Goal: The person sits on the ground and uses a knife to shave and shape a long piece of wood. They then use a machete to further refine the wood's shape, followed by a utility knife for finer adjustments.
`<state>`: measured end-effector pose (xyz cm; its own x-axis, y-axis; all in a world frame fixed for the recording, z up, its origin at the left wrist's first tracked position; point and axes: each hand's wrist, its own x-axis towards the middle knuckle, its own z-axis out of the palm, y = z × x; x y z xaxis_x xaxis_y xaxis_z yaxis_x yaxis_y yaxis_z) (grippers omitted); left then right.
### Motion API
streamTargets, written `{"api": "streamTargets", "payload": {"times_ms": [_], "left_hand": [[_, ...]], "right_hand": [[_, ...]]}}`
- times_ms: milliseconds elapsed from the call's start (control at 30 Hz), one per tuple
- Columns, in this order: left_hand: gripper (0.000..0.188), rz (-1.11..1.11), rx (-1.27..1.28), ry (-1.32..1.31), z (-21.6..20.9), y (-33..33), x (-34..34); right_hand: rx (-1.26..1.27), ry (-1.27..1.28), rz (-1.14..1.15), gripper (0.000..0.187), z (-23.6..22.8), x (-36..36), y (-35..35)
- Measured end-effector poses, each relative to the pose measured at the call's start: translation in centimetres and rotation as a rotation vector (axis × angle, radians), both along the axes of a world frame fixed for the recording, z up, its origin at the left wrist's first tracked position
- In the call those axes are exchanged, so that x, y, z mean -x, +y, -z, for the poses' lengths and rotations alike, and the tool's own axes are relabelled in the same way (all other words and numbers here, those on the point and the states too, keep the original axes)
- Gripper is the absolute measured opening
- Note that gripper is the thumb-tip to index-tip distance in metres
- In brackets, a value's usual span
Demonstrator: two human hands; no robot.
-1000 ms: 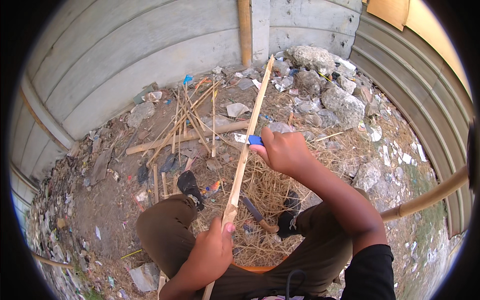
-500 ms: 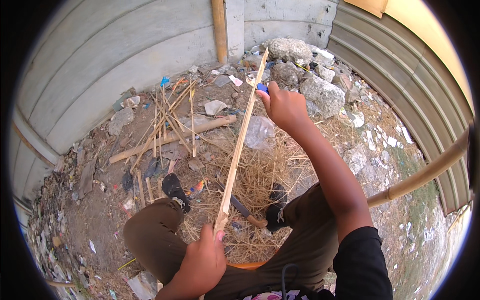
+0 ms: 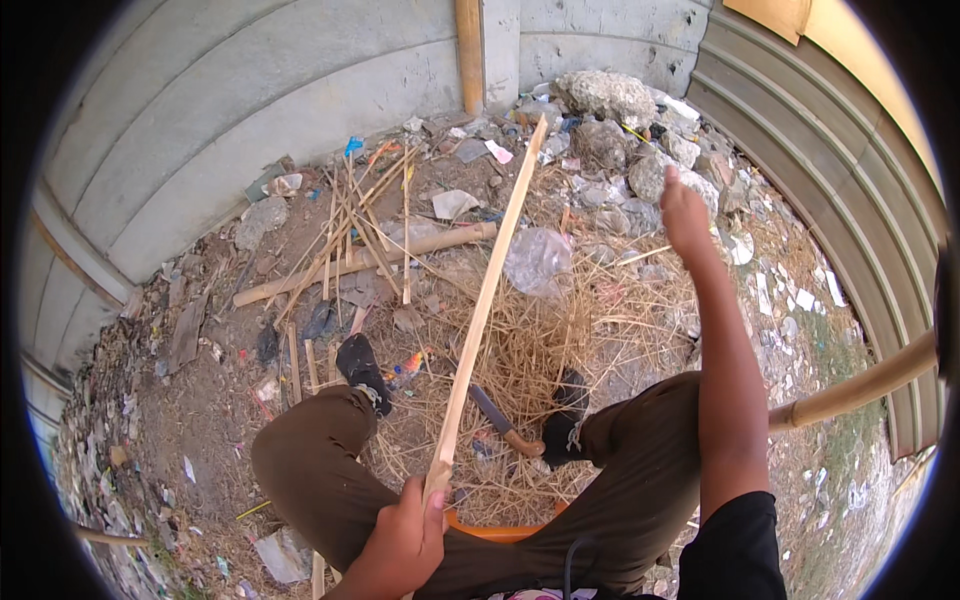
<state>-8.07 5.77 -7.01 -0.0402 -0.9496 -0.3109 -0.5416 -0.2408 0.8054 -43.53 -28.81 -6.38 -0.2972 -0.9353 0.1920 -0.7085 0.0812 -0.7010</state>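
Observation:
My left hand [image 3: 402,540] is wrapped round the lower end of a long, pale split bamboo strip [image 3: 487,295]. The strip slants up and away from my lap, its far tip free. Out to the right and apart from the strip, my right hand [image 3: 686,215] is closed, thumb pointing up; whatever is in its fingers is hidden. A thin pale sliver [image 3: 643,256] shows just left of that hand. On the straw between my feet lies a machete [image 3: 490,412] with a wooden handle and dark blade.
Several thin bamboo strips [image 3: 350,215] are heaped across a thick bamboo pole [image 3: 440,240] at left. Beyond lie a clear plastic bag [image 3: 538,262] and concrete rubble [image 3: 605,97]. A grey wall [image 3: 300,100] and corrugated sheeting [image 3: 800,150] enclose the ground. Another bamboo pole [image 3: 850,388] juts in at right.
My right hand has swung right, away from the bamboo strip; the blue tool it held against the strip no longer shows. My left hand keeps its grip, and the view has shifted slightly.

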Motion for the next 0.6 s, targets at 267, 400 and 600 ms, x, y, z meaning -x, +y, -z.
{"api": "streamTargets", "payload": {"times_ms": [267, 400, 600], "left_hand": [[0.035, -0.055, 0.022, 0.267, 0.8, -4.2, -0.5], [0.036, -0.09, -0.063, 0.477, 1.3, -3.5, -1.3], [0.035, -0.102, -0.052, 0.419, 1.7, -3.0, -1.4]], "right_hand": [[0.016, 0.256, -0.748, 0.059, -0.4, -14.8, 10.1], [0.024, 0.393, -0.892, 0.048, 0.5, -17.7, 16.3], [0.27, 0.522, -0.929, 0.044, 2.1, -18.4, 19.2]]}}
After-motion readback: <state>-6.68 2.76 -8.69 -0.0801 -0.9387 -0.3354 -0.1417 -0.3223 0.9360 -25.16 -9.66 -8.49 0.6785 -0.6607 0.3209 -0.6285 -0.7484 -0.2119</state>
